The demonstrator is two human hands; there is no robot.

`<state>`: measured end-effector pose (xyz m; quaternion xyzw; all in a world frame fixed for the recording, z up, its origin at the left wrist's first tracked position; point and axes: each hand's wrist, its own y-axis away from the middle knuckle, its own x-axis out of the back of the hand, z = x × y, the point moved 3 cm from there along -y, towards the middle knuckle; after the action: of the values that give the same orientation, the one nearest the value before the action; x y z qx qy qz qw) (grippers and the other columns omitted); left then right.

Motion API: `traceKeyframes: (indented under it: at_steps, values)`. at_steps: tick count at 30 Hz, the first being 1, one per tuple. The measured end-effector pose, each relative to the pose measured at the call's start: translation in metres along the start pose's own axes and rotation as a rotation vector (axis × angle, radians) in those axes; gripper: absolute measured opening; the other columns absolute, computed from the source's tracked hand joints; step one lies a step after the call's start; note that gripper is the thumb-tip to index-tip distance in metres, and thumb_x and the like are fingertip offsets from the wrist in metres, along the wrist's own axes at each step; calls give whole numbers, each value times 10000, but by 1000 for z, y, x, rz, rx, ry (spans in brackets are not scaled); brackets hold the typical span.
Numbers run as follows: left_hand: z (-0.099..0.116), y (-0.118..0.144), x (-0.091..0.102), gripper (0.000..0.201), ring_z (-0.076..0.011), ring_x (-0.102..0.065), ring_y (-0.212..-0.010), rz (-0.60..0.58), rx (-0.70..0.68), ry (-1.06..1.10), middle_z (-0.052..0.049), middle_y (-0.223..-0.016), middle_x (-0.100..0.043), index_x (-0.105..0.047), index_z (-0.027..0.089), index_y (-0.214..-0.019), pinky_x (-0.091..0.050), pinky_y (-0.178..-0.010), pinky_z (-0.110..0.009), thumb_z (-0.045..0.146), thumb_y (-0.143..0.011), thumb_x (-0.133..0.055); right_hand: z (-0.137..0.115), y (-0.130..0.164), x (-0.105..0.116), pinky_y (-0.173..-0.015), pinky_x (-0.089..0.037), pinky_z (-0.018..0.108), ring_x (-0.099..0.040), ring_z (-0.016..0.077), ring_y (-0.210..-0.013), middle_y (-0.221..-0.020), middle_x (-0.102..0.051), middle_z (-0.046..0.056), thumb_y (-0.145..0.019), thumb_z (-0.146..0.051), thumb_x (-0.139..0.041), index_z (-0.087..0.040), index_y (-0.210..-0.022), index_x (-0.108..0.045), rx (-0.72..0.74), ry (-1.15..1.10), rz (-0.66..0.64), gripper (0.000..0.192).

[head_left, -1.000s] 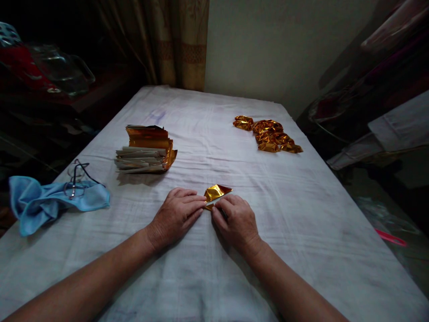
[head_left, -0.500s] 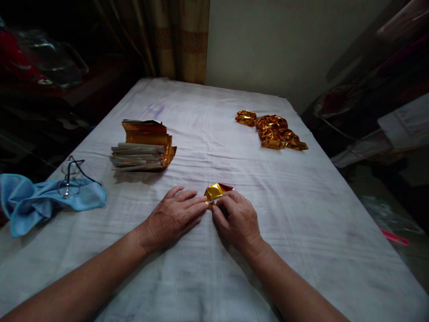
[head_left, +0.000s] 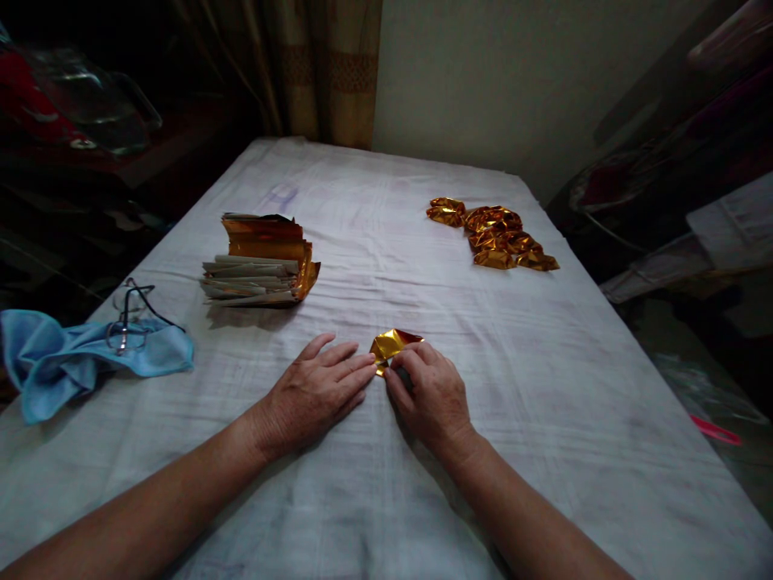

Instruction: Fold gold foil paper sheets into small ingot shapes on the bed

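Both forearms reach forward over the white, wrinkled cloth of the table [head_left: 543, 387], meeting near its middle. The left hand [head_left: 314, 391] lies flat, palm down, fingers stretched and spread a little, its fingertips touching the left edge of one small gold foil sheet [head_left: 391, 345]; this grip is open and clasps nothing. The right hand [head_left: 430, 391] is curled, its fingers bent over the sheet's right side and pinching it against the cloth. The sheet is shiny, creased and partly folded into a pointed shape, lying between the two hands. Farther left stands one stack of foil sheets [head_left: 261, 262], gold on top with pale edges. At the far right lies a cluster of folded gold pieces [head_left: 495, 235], too bunched to count. On the left edge rest one soft blue cloth [head_left: 72, 358] and one pair of glasses [head_left: 130, 318].
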<state>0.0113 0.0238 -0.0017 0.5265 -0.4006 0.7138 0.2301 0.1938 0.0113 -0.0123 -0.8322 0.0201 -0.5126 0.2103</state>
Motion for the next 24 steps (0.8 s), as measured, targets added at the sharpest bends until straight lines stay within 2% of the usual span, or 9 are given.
traceKeyframes:
  at_steps: [5, 8, 11, 14, 18, 24]
  values:
    - [2, 0, 1, 303, -239, -584, -1221, 5, 3, -27, -4, -1283, -689, -638, 207, -1252, -220, -1162, -440, 319, -991, -533, -6, 6, 5, -740, -403, 334, -591, 201, -868, -991, -685, 54, -974, -277, -528, -249, -1039, -703, 192, 49, 26, 189]
    - [2, 0, 2, 300, -233, -587, -1221, 4, -4, -29, -2, -1268, -698, -649, 208, -1237, -203, -1171, -438, 332, -992, -529, -8, 12, 10, -849, -398, 390, -568, 256, -1048, -1190, -665, 92, -973, -320, -527, -244, -1209, -675, 249, 117, -40, 289]
    - [1, -1, 2, 294, -230, -597, -1210, 6, -4, -28, 9, -1257, -703, -657, 224, -1230, -184, -1180, -437, 337, -1000, -513, -5, 17, 15, -951, -358, 436, -505, 292, -1208, -1349, -602, 114, -974, -377, -522, -238, -1294, -633, 285, 167, -117, 366]
    - [1, -2, 2, 291, -237, -598, -1211, 1, 1, -29, 9, -1250, -707, -662, 228, -1226, -162, -1191, -448, 337, -996, -522, 3, 21, 20, -1012, -315, 456, -454, 292, -1304, -1444, -535, 113, -969, -430, -532, -275, -1311, -615, 343, 188, -153, 385]
    - [1, -2, 3, 303, -236, -591, -1222, -13, 8, -27, -5, -1252, -705, -651, 234, -1248, -168, -1197, -465, 338, -984, -544, 13, 24, 26, -1054, -299, 471, -418, 294, -1366, -1475, -508, 107, -939, -456, -587, -317, -1296, -614, 389, 219, -171, 384]
    - [2, -4, 7, 270, -233, -595, -1210, -3, 6, -10, -11, -1238, -709, -657, 231, -1212, -203, -1187, -476, 301, -984, -532, 24, 28, 31, -1044, -372, 497, -524, 303, -1278, -1402, -580, 125, -951, -374, -571, -273, -1256, -645, 459, 175, -190, 329]
